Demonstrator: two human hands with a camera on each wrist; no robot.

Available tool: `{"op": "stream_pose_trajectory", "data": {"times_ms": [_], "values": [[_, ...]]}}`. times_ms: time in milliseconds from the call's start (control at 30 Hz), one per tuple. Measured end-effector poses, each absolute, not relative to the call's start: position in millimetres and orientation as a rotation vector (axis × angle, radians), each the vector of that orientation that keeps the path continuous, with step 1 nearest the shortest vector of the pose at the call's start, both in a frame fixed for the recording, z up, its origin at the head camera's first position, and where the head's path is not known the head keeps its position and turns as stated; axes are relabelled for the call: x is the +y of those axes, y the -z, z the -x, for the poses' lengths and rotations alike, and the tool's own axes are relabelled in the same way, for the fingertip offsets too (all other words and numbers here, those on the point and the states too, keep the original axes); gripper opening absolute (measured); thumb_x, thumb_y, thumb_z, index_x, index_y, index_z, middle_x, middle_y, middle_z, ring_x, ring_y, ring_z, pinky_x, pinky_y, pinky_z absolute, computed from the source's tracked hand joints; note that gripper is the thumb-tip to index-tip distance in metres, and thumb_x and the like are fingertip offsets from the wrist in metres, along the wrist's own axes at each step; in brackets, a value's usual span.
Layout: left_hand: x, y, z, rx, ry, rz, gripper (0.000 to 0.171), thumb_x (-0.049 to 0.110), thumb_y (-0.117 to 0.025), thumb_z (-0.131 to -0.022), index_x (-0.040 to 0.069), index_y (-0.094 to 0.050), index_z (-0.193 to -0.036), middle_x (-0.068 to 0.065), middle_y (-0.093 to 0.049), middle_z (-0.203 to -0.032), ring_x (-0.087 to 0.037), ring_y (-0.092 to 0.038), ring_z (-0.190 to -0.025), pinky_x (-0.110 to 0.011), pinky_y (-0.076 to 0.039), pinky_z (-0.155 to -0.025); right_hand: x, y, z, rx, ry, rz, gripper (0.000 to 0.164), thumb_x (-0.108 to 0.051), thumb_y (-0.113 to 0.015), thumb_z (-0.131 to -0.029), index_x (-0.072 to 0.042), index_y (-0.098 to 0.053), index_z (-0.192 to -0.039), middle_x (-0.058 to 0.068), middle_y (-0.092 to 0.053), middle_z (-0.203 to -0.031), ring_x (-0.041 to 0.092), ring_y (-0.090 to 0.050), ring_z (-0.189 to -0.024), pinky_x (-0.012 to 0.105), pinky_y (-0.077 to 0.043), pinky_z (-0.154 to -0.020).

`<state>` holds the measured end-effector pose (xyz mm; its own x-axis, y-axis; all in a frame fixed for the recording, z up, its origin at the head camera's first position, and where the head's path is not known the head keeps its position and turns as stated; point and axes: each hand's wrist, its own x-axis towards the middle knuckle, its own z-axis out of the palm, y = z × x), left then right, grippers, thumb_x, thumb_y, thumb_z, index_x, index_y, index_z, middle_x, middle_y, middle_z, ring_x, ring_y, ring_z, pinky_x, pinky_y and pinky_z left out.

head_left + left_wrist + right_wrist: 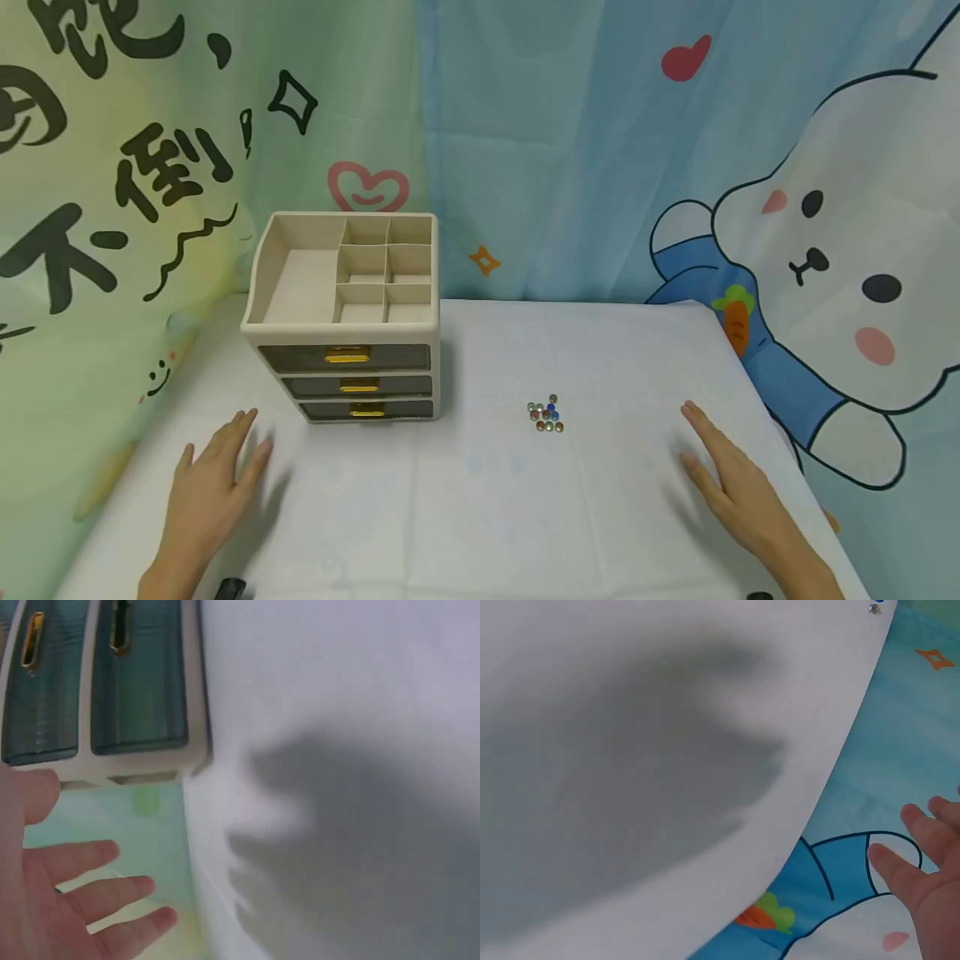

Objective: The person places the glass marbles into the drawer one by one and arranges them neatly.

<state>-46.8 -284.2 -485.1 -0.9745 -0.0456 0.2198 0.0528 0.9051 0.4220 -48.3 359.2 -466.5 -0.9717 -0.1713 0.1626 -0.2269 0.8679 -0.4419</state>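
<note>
My left hand (pixel 212 482) hovers over the white table at the left, fingers spread, holding nothing. Just beyond it stands a cream desktop organizer (pixel 341 333), with open compartments on top and three dark see-through drawers with gold handles, all pushed in. In the left wrist view the organizer (pixel 196 712) is close to the thumb. My right hand (pixel 738 492) is at the right side, fingers extended and holding nothing. Between the hands, right of the organizer, lies a small cluster of round glass beads (pixel 546 415), some blue, others greenish or brownish. Both hands are apart from them.
A white cloth covers the table (pixel 480 517). Behind it hangs a printed curtain (pixel 540 167) with hearts, black lettering and a white cartoon rabbit. A small black object (pixel 230 588) shows at the bottom edge near the left wrist, another (pixel 760 596) near the right.
</note>
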Motion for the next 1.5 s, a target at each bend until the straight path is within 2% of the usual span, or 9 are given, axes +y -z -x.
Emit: {"op": "stream_pose_trajectory", "data": {"times_ms": [133, 200, 333, 433, 600, 767, 1000, 1200, 1500], "values": [[-275, 487, 46, -2.794, 0.766, -0.094, 0.045, 0.033, -0.055, -0.109, 0.003, -0.059, -0.142, -0.030, -0.063, -0.138, -0.056, -0.061, -0.121, -0.074, -0.042, -0.099, 349, 468, 48, -2.827, -0.818, -0.286, 0.064, -0.023, -0.058, -0.108, -0.030, -0.030, -0.165, 0.015, -0.042, -0.165, -0.020, -0.020, -0.147, -0.006, -0.010, -0.110], [-271, 488, 45, -2.777, 0.849, -0.161, 0.041, 0.032, -0.055, -0.108, 0.006, -0.064, -0.138, -0.029, -0.068, -0.131, -0.056, -0.064, -0.117, -0.070, -0.047, -0.092, 343, 469, 49, -2.775, -0.887, -0.282, 0.061, -0.019, -0.058, -0.107, -0.028, -0.036, -0.163, 0.018, -0.049, -0.160, -0.029, -0.020, -0.138, -0.007, -0.014, -0.108], [-264, 493, 46, -2.738, 0.984, -0.245, 0.035, 0.033, -0.055, -0.109, 0.011, -0.069, -0.132, -0.022, -0.073, -0.123, -0.047, -0.068, -0.114, -0.049, -0.054, -0.091, 332, 471, 49, -2.686, -1.006, -0.279, 0.054, -0.011, -0.058, -0.107, -0.023, -0.045, -0.158, 0.019, -0.060, -0.149, -0.026, -0.032, -0.138, -0.005, -0.022, -0.108], [-258, 496, 48, -2.706, 1.034, -0.267, 0.032, 0.032, -0.056, -0.108, 0.013, -0.072, -0.128, -0.015, -0.076, -0.122, -0.016, -0.072, -0.104, -0.016, -0.050, -0.087, 325, 472, 49, -2.633, -1.090, -0.286, 0.052, -0.006, -0.056, -0.106, -0.020, -0.049, -0.156, 0.018, -0.063, -0.146, -0.019, -0.040, -0.139, -0.002, -0.026, -0.110], [-252, 498, 53, -2.653, 1.137, -0.306, 0.031, 0.031, -0.056, -0.108, 0.012, -0.072, -0.127, -0.012, -0.076, -0.123, 0.027, -0.042, -0.097, 0.000, -0.038, -0.083, 311, 473, 50, -2.580, -1.188, -0.306, 0.050, -0.004, -0.054, -0.107, -0.019, -0.051, -0.154, 0.009, -0.064, -0.147, -0.011, -0.048, -0.140, 0.002, -0.032, -0.111], [-257, 500, 57, -2.592, 1.279, -0.367, 0.035, 0.033, -0.051, -0.110, 0.012, -0.067, -0.134, -0.011, -0.070, -0.132, 0.024, -0.041, -0.107, -0.003, -0.038, -0.089, 287, 475, 53, -2.528, -1.345, -0.352, 0.048, -0.002, -0.050, -0.108, -0.017, -0.050, -0.154, 0.004, -0.062, -0.149, -0.001, -0.055, -0.138, 0.008, -0.040, -0.111], [-262, 508, 71, -2.351, 1.588, -0.338, 0.035, 0.024, -0.051, -0.111, 0.005, -0.062, -0.138, 0.019, -0.064, -0.125, 0.008, -0.057, -0.115, -0.005, -0.042, -0.091, 256, 482, 59, -2.419, -1.699, -0.421, 0.039, 0.000, -0.043, -0.110, -0.004, -0.053, -0.148, 0.018, -0.060, -0.147, 0.010, -0.062, -0.133, 0.017, -0.048, -0.109], [-255, 518, 87, -2.061, 2.011, -0.255, 0.039, 0.015, -0.047, -0.111, -0.005, -0.051, -0.144, 0.009, -0.061, -0.131, -0.007, -0.057, -0.126, -0.011, -0.049, -0.101, 236, 483, 64, -2.354, -2.097, -0.469, 0.037, -0.010, -0.035, -0.114, 0.005, -0.052, -0.144, 0.029, -0.060, -0.141, 0.016, -0.068, -0.126, 0.028, -0.057, -0.102], [-247, 526, 96, -1.972, 2.112, -0.173, 0.032, 0.011, -0.049, -0.110, 0.001, -0.056, -0.140, 0.010, -0.066, -0.124, -0.002, -0.065, -0.113, -0.016, -0.051, -0.101, 198, 488, 68, -2.211, -2.480, -0.527, 0.039, -0.013, -0.038, -0.114, 0.011, -0.049, -0.143, 0.030, -0.059, -0.141, 0.026, -0.067, -0.127, 0.037, -0.058, -0.103]]}}
